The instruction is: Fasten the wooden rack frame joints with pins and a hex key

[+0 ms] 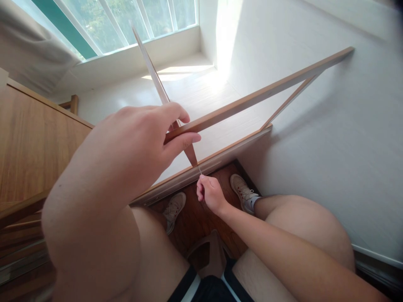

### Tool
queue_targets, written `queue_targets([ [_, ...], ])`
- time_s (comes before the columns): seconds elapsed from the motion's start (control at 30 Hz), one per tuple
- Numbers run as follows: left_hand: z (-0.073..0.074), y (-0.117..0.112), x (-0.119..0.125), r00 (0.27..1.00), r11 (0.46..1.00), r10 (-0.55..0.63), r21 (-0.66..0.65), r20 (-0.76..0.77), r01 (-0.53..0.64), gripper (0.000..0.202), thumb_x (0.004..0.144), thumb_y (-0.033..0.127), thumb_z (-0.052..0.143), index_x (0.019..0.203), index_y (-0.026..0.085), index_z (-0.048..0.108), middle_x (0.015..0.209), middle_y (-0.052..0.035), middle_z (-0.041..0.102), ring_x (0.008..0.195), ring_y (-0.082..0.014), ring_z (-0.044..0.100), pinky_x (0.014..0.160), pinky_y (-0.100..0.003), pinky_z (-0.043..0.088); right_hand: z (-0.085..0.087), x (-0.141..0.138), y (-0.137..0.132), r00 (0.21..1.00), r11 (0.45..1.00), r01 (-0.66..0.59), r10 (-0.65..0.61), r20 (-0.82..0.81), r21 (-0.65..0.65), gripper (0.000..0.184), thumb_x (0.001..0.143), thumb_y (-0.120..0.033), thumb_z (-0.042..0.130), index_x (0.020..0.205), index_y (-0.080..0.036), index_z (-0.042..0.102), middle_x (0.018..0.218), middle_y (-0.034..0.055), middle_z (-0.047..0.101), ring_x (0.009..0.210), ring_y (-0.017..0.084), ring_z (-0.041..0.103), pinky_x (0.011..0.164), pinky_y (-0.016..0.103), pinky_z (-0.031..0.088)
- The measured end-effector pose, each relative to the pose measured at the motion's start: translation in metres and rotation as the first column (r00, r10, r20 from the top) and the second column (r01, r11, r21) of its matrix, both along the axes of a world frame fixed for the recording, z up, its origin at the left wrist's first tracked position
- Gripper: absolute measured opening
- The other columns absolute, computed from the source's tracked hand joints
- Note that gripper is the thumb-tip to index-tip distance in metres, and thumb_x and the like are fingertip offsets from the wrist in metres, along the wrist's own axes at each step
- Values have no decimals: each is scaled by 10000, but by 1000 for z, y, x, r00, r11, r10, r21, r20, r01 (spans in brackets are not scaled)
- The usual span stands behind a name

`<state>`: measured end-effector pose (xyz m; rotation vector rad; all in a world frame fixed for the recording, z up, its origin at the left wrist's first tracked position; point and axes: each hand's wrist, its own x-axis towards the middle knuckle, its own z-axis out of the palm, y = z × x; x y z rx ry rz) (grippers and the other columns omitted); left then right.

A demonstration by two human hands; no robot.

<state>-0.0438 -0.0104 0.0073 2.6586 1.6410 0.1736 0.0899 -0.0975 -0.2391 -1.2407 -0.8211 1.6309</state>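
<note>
My left hand [147, 134] wraps its thumb and fingers around the near end of a flat wooden bar [258, 96]. This bar runs up to the right, and a shorter wooden piece [291, 100] slants down from near its far end. Under the same hand passes a tapered wooden leg [151, 69], its lower tip close to the edge of a white ledge [204, 121]. Just below that tip, my right hand [210, 193] is closed on a thin metal rod [200, 170]. The rod's upper end meets or lies very near the tip; its lower part is hidden in my fingers.
Behind the ledge is a window [126, 21] with a grey curtain [34, 46] on the left. A wooden cabinet top [37, 142] stands at left, a white wall [330, 138] at right. My legs straddle a brown stool [217, 251] above a dark wooden floor [195, 218].
</note>
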Motion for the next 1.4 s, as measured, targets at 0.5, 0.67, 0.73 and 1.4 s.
queue_targets([
  [0.5,-4,3,-3,999,999,-34,42,34,32,295,944,568,534,970,301,656,664,30,591,540,-140,414,600,-272,279,0,-2,-3,1000,1000,-4,4,9,10,462,990,-478,434,611,-220,495,406,-44,472,394,106,409,476,244,333],
  [0.67,-4,2,-4,998,998,-39,47,39,38,288,942,567,543,978,303,652,674,29,603,554,-145,437,595,-274,282,2,-1,-12,980,993,-85,68,189,82,496,1026,-468,406,600,-223,478,462,-37,473,458,117,445,544,258,367],
  [0.73,-5,2,-5,999,998,-36,47,38,34,283,940,563,550,989,306,656,682,29,611,559,-146,445,599,-278,286,3,0,-13,958,986,-113,75,275,124,507,1034,-460,398,591,-224,467,487,-30,479,485,122,455,565,265,363],
  [1.4,-4,1,-3,999,1000,4,-4,45,-3,324,936,586,518,1003,318,687,693,-9,625,756,-274,639,765,-403,474,11,13,3,541,961,-272,109,834,51,488,1073,-376,315,717,-204,602,654,37,660,599,166,569,611,290,273],
])
